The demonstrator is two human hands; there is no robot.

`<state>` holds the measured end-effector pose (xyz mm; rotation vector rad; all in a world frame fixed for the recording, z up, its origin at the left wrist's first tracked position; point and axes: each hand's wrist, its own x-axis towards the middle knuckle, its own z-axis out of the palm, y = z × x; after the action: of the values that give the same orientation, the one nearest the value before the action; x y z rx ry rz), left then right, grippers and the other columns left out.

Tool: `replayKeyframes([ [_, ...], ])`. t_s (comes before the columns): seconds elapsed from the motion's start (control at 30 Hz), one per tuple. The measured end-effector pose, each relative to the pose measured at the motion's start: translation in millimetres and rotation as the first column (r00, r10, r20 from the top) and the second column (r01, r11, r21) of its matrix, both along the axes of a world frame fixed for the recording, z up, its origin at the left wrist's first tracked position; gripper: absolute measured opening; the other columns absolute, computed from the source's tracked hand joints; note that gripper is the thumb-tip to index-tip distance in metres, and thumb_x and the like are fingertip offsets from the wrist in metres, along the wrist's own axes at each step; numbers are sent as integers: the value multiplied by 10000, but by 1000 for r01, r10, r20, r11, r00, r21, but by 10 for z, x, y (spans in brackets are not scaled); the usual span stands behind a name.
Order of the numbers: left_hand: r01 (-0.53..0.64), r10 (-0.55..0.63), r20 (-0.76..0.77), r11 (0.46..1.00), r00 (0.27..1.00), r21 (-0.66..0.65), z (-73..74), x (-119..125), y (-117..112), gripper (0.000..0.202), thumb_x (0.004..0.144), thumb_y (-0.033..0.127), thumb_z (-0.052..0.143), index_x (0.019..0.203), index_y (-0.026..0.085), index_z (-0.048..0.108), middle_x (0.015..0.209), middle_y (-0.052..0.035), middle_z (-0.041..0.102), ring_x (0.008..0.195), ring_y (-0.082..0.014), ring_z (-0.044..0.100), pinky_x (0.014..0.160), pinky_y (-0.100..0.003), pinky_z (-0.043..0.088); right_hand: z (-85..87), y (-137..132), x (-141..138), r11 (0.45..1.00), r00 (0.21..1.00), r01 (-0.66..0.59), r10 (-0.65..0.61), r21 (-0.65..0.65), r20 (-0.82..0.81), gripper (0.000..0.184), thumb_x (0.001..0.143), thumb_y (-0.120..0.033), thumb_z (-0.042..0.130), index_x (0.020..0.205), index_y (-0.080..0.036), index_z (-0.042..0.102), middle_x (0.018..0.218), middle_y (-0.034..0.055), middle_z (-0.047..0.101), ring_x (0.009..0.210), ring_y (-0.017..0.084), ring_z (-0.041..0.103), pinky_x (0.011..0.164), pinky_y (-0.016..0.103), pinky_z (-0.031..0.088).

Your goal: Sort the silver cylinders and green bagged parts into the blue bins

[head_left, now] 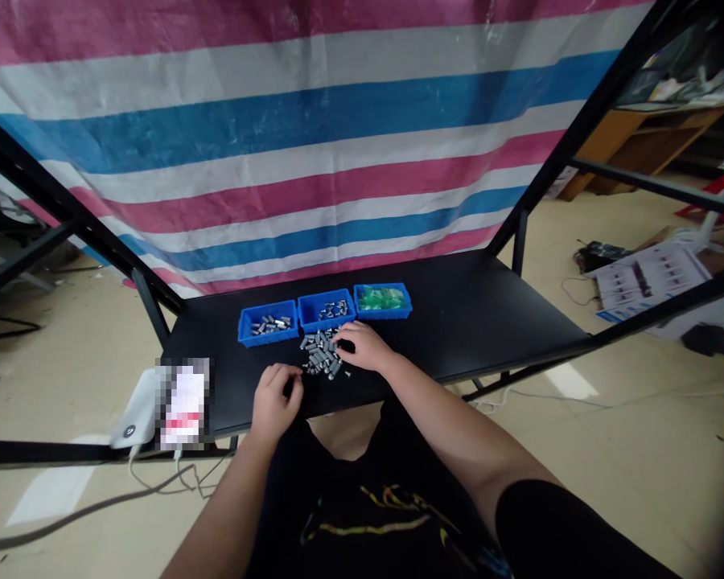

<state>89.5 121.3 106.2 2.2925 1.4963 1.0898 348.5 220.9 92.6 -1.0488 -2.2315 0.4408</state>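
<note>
A pile of small grey metal cylinders (pixel 321 354) mixed with screws lies on the black table, in front of the blue bins. My right hand (pixel 365 346) reaches into the pile's right side, its thumb and fingers curled together at the pieces. What sits between those fingertips is too small to tell. At the pile's left edge, my left hand (pixel 276 398) rests near the table's front, thumb and forefinger pinched. Any piece in that pinch is too small to name. One loose screw (pixel 348 374) lies just right of the pile, below my right hand.
Three blue bins stand in a row behind the pile: a left bin (pixel 269 338) with metal cylinders, a middle bin (pixel 327 324) with screws, a right bin (pixel 384 312) with green packets. A white power bank (pixel 138 410) and cables are at the left. Striped sheeting (pixel 338 185) hangs behind.
</note>
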Motion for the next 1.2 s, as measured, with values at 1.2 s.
replayKeyframes([
  [1.2,147,-139,158,988,978,-41,-186,772,-2,279,953,109,437,1048,238,665,1150,-78,685,1108,-200,655,995,-395,557,114,-35,365,951,892,307,-303,-44,-336,92,884,-230,585,853,-203,668,792,19,608,655,148,547,655,279,479],
])
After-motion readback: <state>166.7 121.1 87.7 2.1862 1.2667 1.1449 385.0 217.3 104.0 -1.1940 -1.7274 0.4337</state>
